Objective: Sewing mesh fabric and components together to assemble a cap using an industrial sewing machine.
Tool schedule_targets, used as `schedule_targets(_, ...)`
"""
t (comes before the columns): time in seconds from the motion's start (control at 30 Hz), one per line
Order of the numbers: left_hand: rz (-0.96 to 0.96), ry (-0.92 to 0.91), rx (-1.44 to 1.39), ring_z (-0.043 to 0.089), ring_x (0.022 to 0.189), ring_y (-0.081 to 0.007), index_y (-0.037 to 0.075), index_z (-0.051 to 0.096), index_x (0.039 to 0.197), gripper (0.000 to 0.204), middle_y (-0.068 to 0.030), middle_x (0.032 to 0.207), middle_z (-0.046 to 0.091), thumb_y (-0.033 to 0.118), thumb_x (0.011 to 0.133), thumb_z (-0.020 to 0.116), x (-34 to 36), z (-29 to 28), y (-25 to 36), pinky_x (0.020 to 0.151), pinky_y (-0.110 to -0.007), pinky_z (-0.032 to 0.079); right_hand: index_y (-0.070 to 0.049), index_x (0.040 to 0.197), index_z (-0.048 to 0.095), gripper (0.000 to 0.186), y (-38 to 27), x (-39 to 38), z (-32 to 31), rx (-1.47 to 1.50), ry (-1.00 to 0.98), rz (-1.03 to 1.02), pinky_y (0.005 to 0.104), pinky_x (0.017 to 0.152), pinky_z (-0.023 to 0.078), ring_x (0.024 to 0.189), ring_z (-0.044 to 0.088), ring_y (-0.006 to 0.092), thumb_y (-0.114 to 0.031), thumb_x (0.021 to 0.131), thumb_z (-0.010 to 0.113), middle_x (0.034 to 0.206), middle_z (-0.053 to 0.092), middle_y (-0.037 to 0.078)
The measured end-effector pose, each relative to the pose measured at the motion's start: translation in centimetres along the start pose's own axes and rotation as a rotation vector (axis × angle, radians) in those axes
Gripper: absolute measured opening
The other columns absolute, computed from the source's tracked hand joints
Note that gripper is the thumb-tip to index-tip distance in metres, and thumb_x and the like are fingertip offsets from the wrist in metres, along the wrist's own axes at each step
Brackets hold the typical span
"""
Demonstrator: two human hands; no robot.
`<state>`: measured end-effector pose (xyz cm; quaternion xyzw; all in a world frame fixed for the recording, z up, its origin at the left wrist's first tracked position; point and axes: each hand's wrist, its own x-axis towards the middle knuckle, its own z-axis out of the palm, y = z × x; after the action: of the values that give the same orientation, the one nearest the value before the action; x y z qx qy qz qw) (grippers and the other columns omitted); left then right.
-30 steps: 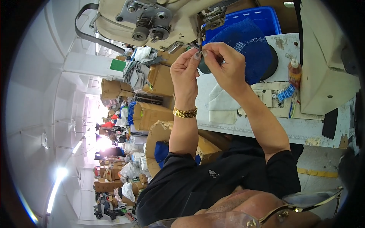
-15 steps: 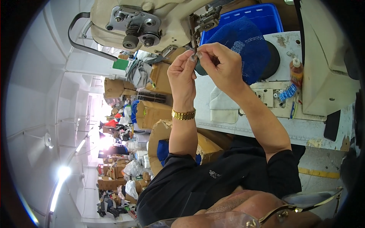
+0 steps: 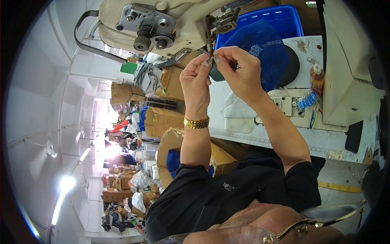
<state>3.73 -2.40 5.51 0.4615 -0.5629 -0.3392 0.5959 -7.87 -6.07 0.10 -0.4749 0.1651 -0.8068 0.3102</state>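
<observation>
Both my hands meet at the needle area (image 3: 211,42) of a cream sewing machine (image 3: 189,30). My left hand (image 3: 197,75), below a gold watch band, has thumb and forefinger pinched at the needle. My right hand (image 3: 242,69) pinches close beside it, its fingertips almost touching the left ones. Whatever lies between the fingertips is too small to make out. Behind my right hand a blue mesh piece (image 3: 270,61) is spread over a dark round pad (image 3: 291,67). A blue plastic crate (image 3: 280,16) stands beyond it.
On the white worktable (image 3: 268,140) are a small bottle (image 3: 317,77), a blue patterned roll (image 3: 307,100), pens (image 3: 314,118) and a pale folded cloth (image 3: 239,114). An opened cardboard box (image 3: 223,156) holding blue fabric stands below the table's edge. Stacked cartons (image 3: 162,122) fill the left background.
The hands hold nearly the same pinched pose at the needle. The whole view has shifted very slightly.
</observation>
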Motion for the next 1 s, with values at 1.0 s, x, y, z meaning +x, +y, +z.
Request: schedule_targets(1.0, 0.168, 0.017, 0.425, 0.044, 0.052, 0.0003, -0.004, 0.068, 0.102, 0.015, 0.0062, 0.062, 0.055, 0.004, 0.09, 0.064, -0.5, 0.9, 1.9, 0.047, -0.015, 0.034, -0.003, 0.091, 0.065, 0.011, -0.1, 0.5, -0.4, -0.088, -0.062, -0.013, 0.0264, 0.052, 0.048, 0.059, 0.064, 0.0175, -0.004, 0.081, 0.069, 0.072, 0.066, 0.01)
